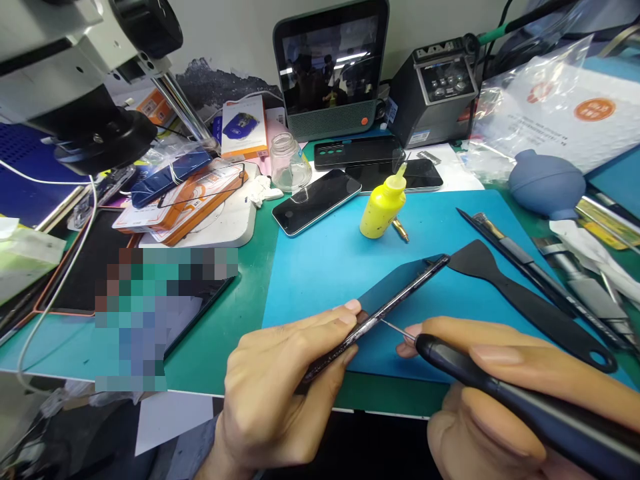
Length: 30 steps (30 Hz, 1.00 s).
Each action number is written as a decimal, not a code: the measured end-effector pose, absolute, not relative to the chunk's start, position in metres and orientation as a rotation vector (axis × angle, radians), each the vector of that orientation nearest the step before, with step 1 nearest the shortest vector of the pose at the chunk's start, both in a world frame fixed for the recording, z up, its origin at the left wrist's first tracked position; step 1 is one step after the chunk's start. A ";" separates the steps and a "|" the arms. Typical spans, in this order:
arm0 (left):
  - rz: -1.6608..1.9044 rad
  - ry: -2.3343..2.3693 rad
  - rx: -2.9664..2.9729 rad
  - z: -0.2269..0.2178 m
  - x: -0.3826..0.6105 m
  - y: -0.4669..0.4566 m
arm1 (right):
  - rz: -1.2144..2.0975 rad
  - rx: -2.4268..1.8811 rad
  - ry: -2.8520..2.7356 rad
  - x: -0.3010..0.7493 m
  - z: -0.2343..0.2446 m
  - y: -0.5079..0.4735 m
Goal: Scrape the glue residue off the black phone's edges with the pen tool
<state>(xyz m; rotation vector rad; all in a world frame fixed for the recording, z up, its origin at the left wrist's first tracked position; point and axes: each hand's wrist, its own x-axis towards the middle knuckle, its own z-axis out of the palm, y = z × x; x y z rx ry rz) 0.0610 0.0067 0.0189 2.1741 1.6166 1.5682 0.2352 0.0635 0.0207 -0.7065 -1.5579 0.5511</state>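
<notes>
My left hand is closed round the lower end of a dark phone, tilted so its scuffed side edge faces up toward me. My right hand grips a thick black-handled tool with a thin metal tip. The tip meets the phone's long edge near the middle, just past my left fingertips. Behind the phone, a yellow dropper bottle stands upright on the blue mat, with a small brass-coloured tip lying beside it.
A black spatula and several brushes lie at the right, near a blue air blower. Phones, a glass jar and a screen device are at the back. A microscope overhangs the left.
</notes>
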 end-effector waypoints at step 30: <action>1.569 1.595 2.171 0.018 0.062 0.004 | 0.534 -0.642 -1.486 0.255 -0.011 0.076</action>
